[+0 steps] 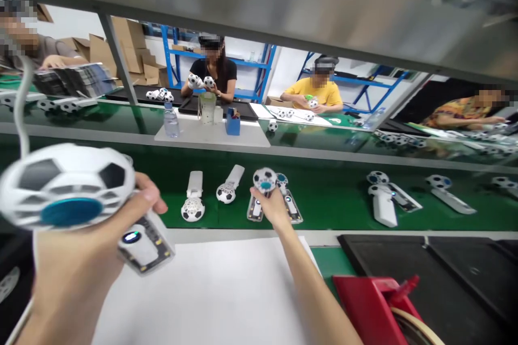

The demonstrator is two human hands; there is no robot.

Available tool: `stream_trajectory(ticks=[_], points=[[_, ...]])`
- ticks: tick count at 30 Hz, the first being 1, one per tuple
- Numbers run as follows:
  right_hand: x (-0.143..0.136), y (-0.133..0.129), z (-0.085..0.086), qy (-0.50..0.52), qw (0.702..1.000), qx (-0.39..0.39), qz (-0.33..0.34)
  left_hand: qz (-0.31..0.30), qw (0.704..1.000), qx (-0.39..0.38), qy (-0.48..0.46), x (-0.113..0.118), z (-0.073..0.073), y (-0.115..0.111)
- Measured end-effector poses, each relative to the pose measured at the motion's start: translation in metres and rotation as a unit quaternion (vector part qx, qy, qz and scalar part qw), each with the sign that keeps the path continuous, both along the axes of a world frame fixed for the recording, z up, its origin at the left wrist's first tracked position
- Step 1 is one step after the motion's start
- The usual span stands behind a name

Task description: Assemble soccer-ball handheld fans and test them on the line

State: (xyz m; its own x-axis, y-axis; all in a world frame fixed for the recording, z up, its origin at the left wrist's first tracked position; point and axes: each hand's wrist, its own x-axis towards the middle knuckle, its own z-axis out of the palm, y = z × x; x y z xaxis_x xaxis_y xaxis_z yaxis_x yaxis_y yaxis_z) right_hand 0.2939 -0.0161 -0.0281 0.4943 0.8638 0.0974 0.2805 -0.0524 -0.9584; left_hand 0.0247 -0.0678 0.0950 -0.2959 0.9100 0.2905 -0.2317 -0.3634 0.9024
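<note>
Close to the camera, my left hand (81,248) grips a handheld fan with a football-patterned head (73,183). Its grille has a blue centre. Below the fingers shows its clear-cased handle end with a small lit display (135,242). At arm's length over the green belt, my right hand (273,207) is closed around a second football-patterned fan (265,179), whose handle is partly hidden by the fingers. Right beside that hand lies another such fan (292,202) with a lit display. Two white-handled fans (193,207) (226,192) rest to the left.
White paper (194,291) covers the bench before me. At right stand a red tape dispenser (364,307) and black trays (404,259). More fans (384,207) lie along the green belt (332,199). Across it, several people work behind a shelf holding a bottle (171,121) and blue box (233,123).
</note>
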Motion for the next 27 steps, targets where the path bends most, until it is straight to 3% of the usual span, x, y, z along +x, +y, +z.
stream_trajectory(ticks=[3,6,9,12,16,19,23,27], points=[[-0.001,-0.002,-0.008,-0.048,0.999,-0.025,0.009,-0.018,0.998,-0.042,0.037,0.006,-0.001,0.007],[-0.017,-0.015,0.008,-0.067,0.995,-0.024,0.064,-0.049,0.994,-0.076,0.054,0.009,-0.004,0.011],[-0.051,-0.042,0.039,-0.036,0.969,-0.027,0.242,-0.058,0.99,-0.105,0.075,0.016,-0.01,0.01],[-0.087,-0.07,0.066,0.054,0.891,-0.015,0.451,-0.066,0.987,-0.122,0.084,0.026,-0.014,0.006],[-0.105,-0.087,0.08,0.061,0.877,0.01,0.476,-0.06,0.986,-0.138,0.066,0.033,-0.015,0.001],[-0.099,-0.087,0.078,0.057,0.863,0.006,0.502,-0.093,0.984,-0.139,0.066,0.032,-0.017,0.001],[-0.096,-0.089,0.073,0.039,0.877,-0.005,0.478,-0.126,0.979,-0.143,0.075,0.029,-0.021,0.006],[-0.1,-0.088,0.072,0.175,0.869,-0.012,0.463,-0.175,0.969,-0.138,0.103,0.028,-0.022,0.012]])
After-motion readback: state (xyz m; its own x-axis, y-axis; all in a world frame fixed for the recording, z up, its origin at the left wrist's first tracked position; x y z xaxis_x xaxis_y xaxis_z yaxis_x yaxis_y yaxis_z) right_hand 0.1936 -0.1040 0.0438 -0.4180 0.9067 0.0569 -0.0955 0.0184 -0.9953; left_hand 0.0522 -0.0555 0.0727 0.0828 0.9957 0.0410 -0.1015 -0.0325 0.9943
